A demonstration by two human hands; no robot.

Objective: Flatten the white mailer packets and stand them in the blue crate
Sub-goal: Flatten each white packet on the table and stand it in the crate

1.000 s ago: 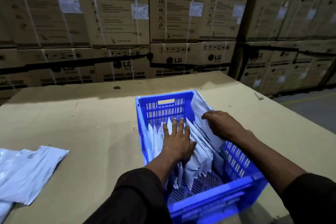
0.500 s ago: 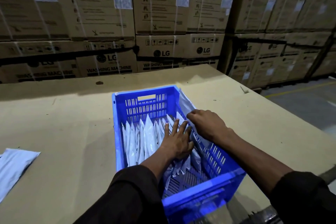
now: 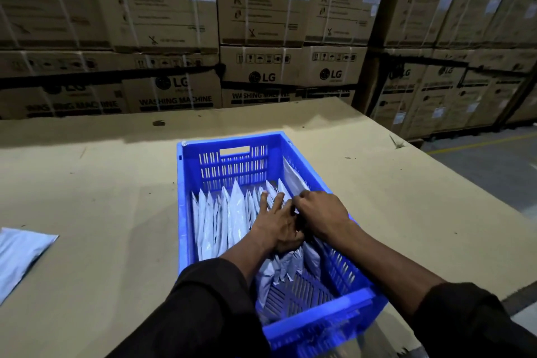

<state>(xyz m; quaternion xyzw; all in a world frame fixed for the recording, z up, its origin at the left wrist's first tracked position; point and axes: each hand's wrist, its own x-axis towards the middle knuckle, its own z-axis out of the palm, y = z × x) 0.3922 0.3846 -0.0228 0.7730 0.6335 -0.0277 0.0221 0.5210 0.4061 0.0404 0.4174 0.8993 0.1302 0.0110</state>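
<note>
While the white mailer packets point(image 3: 232, 221) stand on edge in a row inside the blue crate point(image 3: 186, 192), they lean only on each other, so the row may fall toward the bare right side if the support goes. The left hand point(image 3: 276, 224) lies flat on the row with straight fingers; the right hand point(image 3: 319, 215) curls on one packet point(image 3: 292, 176) at the right wall. One loose packet point(image 3: 20, 256) waits on the table point(image 3: 101, 183), far left.

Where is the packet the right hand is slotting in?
In the head view, the packet leans against the crate's right wall, gripped by the right hand.
</note>
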